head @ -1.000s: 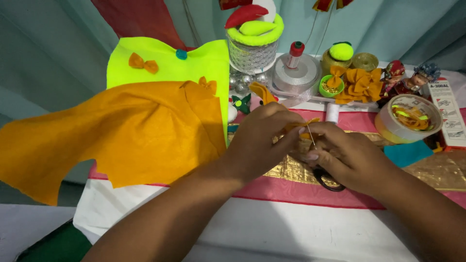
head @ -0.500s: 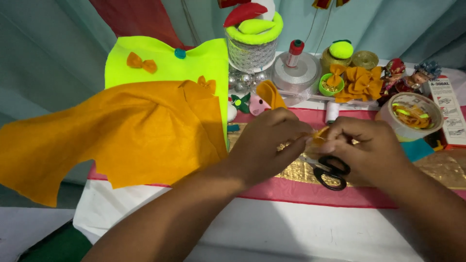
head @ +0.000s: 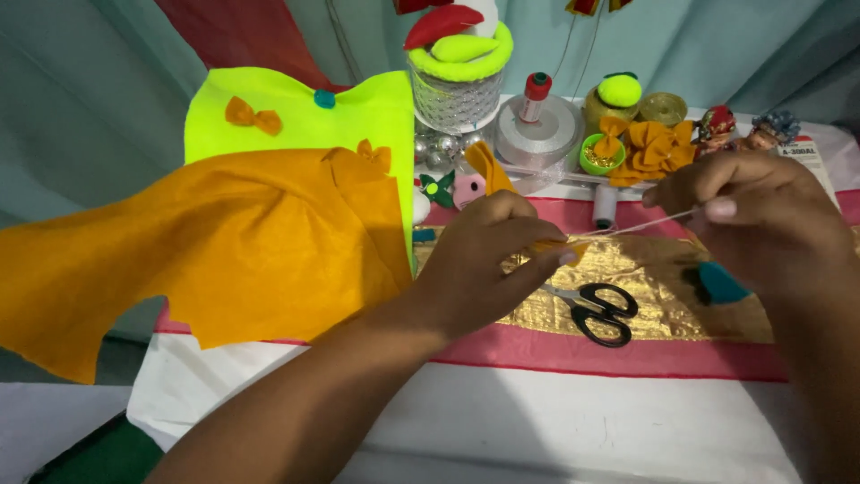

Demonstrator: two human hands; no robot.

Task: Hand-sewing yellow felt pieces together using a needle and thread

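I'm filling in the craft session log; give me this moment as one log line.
left hand: pinches small orange felt piece | right hand: pulls white thread taut | scissors: lying on gold cloth, untouched

Looks like a home craft table set up for sewing felt decorations. Left of the hands, large sheets of orange felt [head: 206, 251] and neon yellow felt [head: 296, 112] with small bows; beyond them, a roll of silver ribbon [head: 537, 134], a white thread spool [head: 606, 206], a heap of orange felt bows [head: 649, 148] and little figurines [head: 717, 124]. Just below the hands, black-handled scissors [head: 596, 309] on gold fabric [head: 663, 278], all backed by a draped teal curtain [head: 90, 90].
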